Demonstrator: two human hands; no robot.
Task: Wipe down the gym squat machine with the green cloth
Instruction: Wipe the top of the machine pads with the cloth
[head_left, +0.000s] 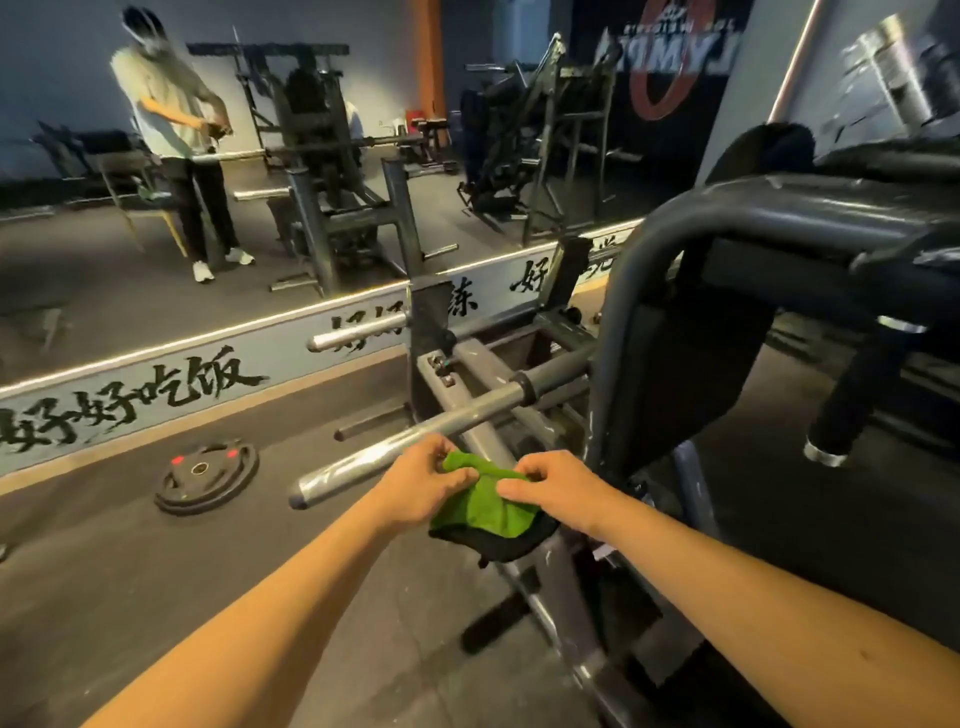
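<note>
The green cloth (485, 501) hangs bunched between both hands in the middle of the head view, its lower part dark. My left hand (421, 483) pinches its left edge and my right hand (558, 488) pinches its right edge. Right behind the cloth stands the grey squat machine (727, 223), with a curved tube frame, a black back pad (691, 374) and a steel weight peg (363, 467) that juts out to the left just under my left hand.
A black weight plate (208, 480) lies flat on the rubber floor to the left. A wall mirror (260, 156) with a lettered base strip runs across the back, reflecting a standing person and other machines. A black roller handle (852, 395) sticks out at the right.
</note>
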